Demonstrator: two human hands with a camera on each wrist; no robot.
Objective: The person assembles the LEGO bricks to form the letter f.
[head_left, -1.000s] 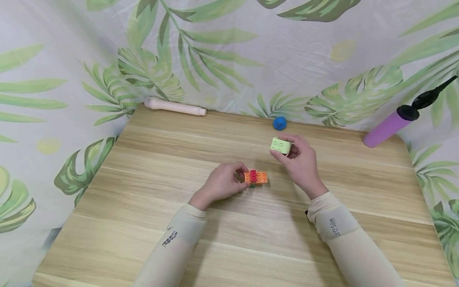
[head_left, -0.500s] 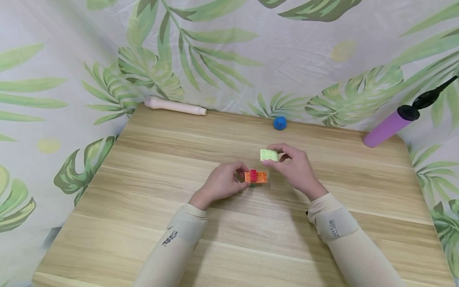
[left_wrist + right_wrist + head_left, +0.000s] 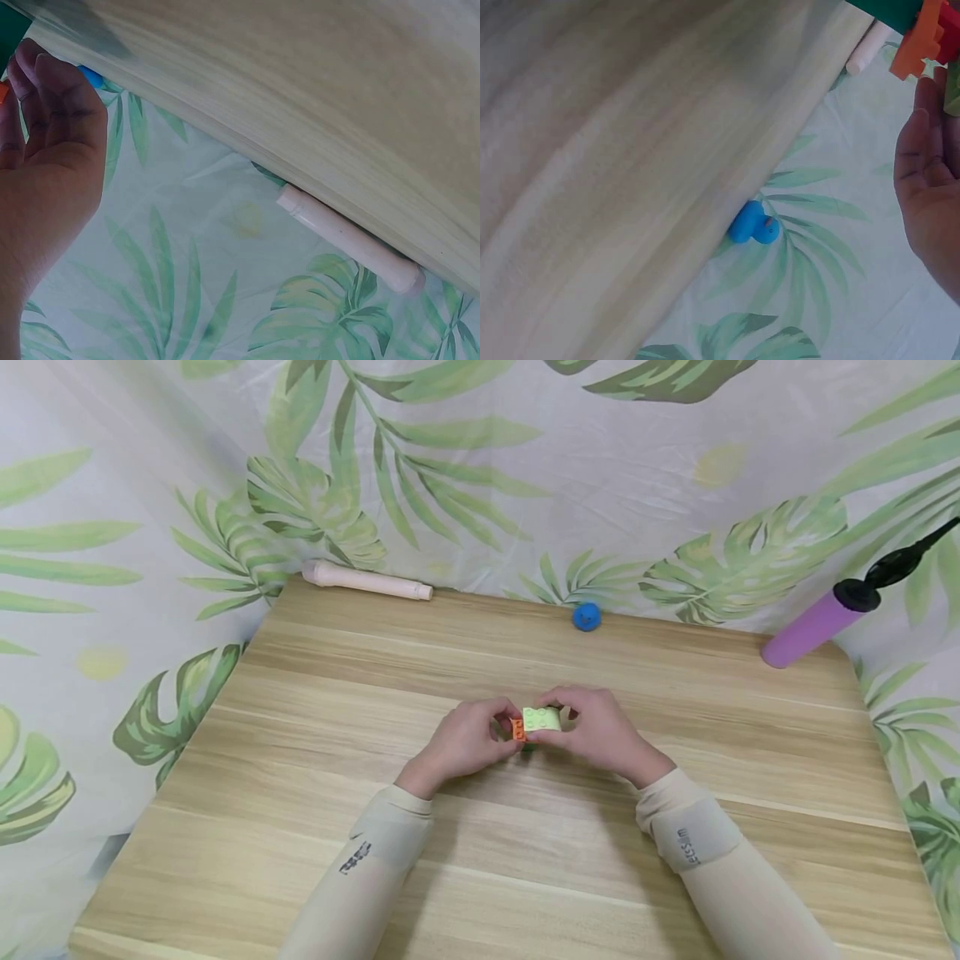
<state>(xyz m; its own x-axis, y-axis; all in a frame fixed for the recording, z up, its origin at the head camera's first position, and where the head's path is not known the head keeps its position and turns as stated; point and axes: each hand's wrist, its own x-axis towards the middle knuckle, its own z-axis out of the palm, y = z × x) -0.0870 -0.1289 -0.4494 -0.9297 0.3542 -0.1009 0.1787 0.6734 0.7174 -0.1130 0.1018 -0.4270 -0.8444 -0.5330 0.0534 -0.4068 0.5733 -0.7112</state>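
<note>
Near the middle of the table, my left hand (image 3: 468, 742) pinches the left end of an orange toy brick (image 3: 518, 730). Below it sits a dark green brick (image 3: 889, 10), seen better in the right wrist view. A red brick (image 3: 949, 31) stands on the orange one; from the head view it is hidden. My right hand (image 3: 600, 733) grips a pale green brick (image 3: 541, 719) between thumb and fingers, over the red brick. Whether the pale green brick is pressed on fully, I cannot tell.
At the back edge sits a blue rubber duck (image 3: 750, 223). A pale pink stick-shaped thing (image 3: 367, 581) lies at the back left. Standing at the back right is a purple hand pump (image 3: 810, 628) with a black top. Leaf-patterned cloth (image 3: 465, 468) hangs behind the table.
My right hand has brought the pale green brick left and toward me, from beside the stack to over the red brick. My left hand has kept its hold on the orange brick.
</note>
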